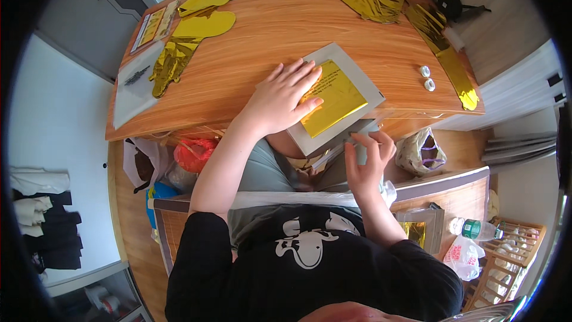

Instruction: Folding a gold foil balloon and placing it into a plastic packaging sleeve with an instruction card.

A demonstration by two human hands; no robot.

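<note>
My left hand lies flat with its fingers spread, over the left part of a folded gold foil sheet with small dark print. Beneath the foil is a grey flat board, set at an angle and jutting past the desk's near edge. Off the board's lower right side, my right hand hovers with fingers loosely bent and apart. Nothing shows between its fingers. A pale, translucent patch lies behind that hand, and I cannot make out what it is.
Flattened gold foil balloons lie at the desk's far left, more foil at the far right. A clear plastic sleeve rests at the left edge. Two white rolls sit at right. A bottle lies beside me.
</note>
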